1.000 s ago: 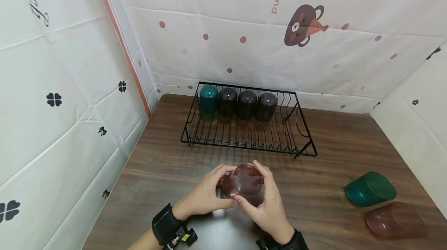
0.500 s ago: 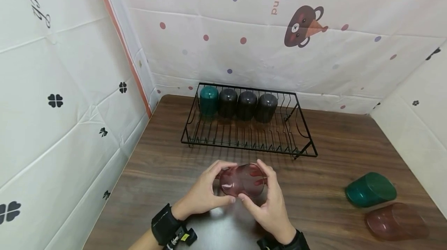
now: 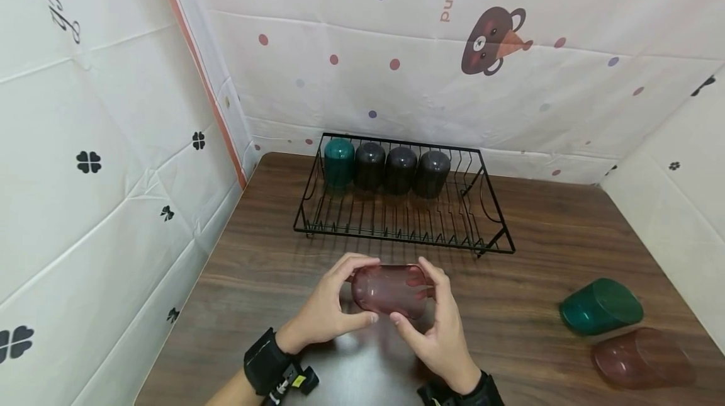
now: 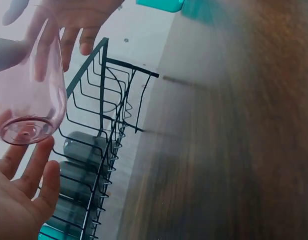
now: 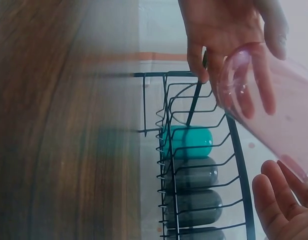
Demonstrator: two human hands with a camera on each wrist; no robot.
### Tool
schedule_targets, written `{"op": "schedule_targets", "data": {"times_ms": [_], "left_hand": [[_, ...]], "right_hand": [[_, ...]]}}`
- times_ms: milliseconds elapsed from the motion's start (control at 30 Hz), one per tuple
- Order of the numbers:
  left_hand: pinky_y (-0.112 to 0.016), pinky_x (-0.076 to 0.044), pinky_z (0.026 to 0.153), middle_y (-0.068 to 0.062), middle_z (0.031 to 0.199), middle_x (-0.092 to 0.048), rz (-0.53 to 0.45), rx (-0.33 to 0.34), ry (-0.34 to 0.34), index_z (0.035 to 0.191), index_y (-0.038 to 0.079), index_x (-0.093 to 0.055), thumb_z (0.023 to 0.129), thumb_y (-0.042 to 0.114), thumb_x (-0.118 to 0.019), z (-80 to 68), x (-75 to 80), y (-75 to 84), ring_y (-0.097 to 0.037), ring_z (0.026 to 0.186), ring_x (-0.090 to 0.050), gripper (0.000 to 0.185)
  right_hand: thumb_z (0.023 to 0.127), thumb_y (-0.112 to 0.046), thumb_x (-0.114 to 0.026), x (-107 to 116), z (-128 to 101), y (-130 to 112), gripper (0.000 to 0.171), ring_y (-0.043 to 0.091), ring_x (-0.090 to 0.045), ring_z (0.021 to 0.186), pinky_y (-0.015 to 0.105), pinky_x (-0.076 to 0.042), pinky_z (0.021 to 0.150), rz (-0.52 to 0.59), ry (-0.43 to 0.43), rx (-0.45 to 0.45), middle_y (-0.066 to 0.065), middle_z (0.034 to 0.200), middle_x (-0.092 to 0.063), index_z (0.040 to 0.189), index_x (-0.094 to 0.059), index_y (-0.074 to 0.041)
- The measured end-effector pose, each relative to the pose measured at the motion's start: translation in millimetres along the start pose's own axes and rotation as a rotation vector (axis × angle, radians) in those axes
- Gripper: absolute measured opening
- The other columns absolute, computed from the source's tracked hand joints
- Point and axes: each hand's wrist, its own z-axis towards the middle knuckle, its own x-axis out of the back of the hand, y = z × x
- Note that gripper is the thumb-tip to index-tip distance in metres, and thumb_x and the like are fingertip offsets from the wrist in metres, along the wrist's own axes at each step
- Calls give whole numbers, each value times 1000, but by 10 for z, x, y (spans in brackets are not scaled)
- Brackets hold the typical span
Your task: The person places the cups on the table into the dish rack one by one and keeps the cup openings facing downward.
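Holding a translucent pink plastic cup [image 3: 391, 289] on its side between both hands, I am keeping it just above the dark wood-grain surface [image 3: 272, 255], in front of the black wire dish rack [image 3: 472, 217]. My left hand [image 3: 328, 313] is wrapping the closed bottom end, its fingers [image 3: 357, 264] curling over the top and the thumb pressing underneath. My right hand [image 3: 436, 324] is cupping the open-mouth end the same way, so both sets of fingers are clamped on the cup and neither is free.

To handle it well, I judge that I should be pressing lightly: thin plastic like this flexes and can slip if squeezed at the rim. Turning it is safest with one hand bearing the weight while the other only guides, and the grip belongs on the wall, not on the lip. The rack is near, so the cup should be staying clear of its front wire.

In the rack, a teal cup [image 3: 338, 162] and three dark grey cups [image 3: 399, 170] are standing mouth down in a row at the back. Well apart on my right, a green translucent cup [image 3: 600, 306] and another pink cup [image 3: 642, 357] are lying on their sides, just beside each other.
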Motion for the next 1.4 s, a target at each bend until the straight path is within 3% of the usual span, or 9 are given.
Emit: {"op": "schedule_targets", "data": {"times_ms": [233, 467, 633, 833, 1400], "left_hand": [[-34, -53, 95, -4, 143, -53, -14, -55, 26, 149, 17, -46, 80, 17, -85, 21, 60, 1, -20, 123, -57, 79], [-35, -54, 96, -6, 142, -55, -44, -73, 42, 147, 17, -49, 80, 20, -86, 19, 90, -8, -20, 124, -58, 77], [-33, -55, 94, -12, 142, -54, -137, -111, 57, 145, 13, -49, 78, 15, -87, 13, 109, -15, -22, 123, -58, 77], [-32, -56, 95, -12, 144, -54, -222, -112, 54, 145, 10, -48, 77, 6, -86, 15, 142, -3, -22, 125, -57, 78], [-34, -48, 110, -22, 152, -48, -521, -229, 25, 144, -5, -44, 81, -7, -79, 47, 142, -33, -28, 140, -49, 73]], "right_hand": [[78, -17, -85, 4, 13, -6, 89, 23, -58, 109, 26, -50, 86, -20, -12, -9, 16, 134, -57, 152, -39, 0], [77, -16, -84, 9, 6, -4, 87, 19, -58, 109, 28, -51, 83, -25, -28, -33, 11, 131, -59, 151, -40, -4], [76, -17, -84, 4, -5, 18, 86, 15, -57, 112, 26, -50, 83, -11, -35, -25, 11, 133, -58, 149, -40, -3], [78, -22, -84, 4, -9, 34, 84, 15, -58, 113, 28, -51, 83, -7, -50, -19, 11, 134, -59, 146, -41, 1], [76, -27, -88, -41, -66, 23, 82, 13, -58, 106, 28, -51, 84, -123, -139, -70, 3, 132, -58, 144, -46, -11]]}}
